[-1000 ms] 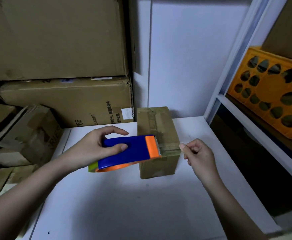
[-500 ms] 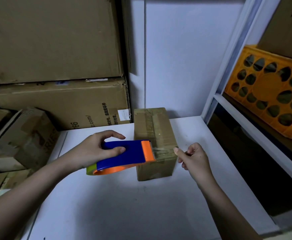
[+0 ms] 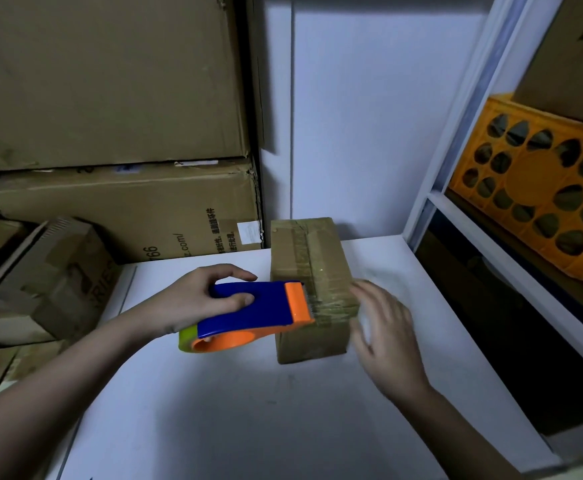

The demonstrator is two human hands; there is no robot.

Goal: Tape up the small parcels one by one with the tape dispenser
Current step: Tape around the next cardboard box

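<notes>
Now our right hand (image 3: 385,327) has let the tape end go and spreads flat against the parcel (image 3: 312,292) on the white table (image 3: 248,410); our left hand (image 3: 193,299) grips the tape dispenser (image 3: 252,313), blade at the band. Next, we'd say, tear it off.

- On the table (image 3: 248,427) in front of you stands the parcel (image 3: 312,296), near the back wall.
- Your left hand (image 3: 193,303) holds the tape dispenser (image 3: 255,313) just left of the parcel, its front end touching it.
- Your right hand (image 3: 387,330) is just right of the parcel.
- Stacked cartons (image 3: 110,133) rise behind on the left; a crate (image 3: 539,192) sits on the shelf (image 3: 511,258) to the right.
</notes>
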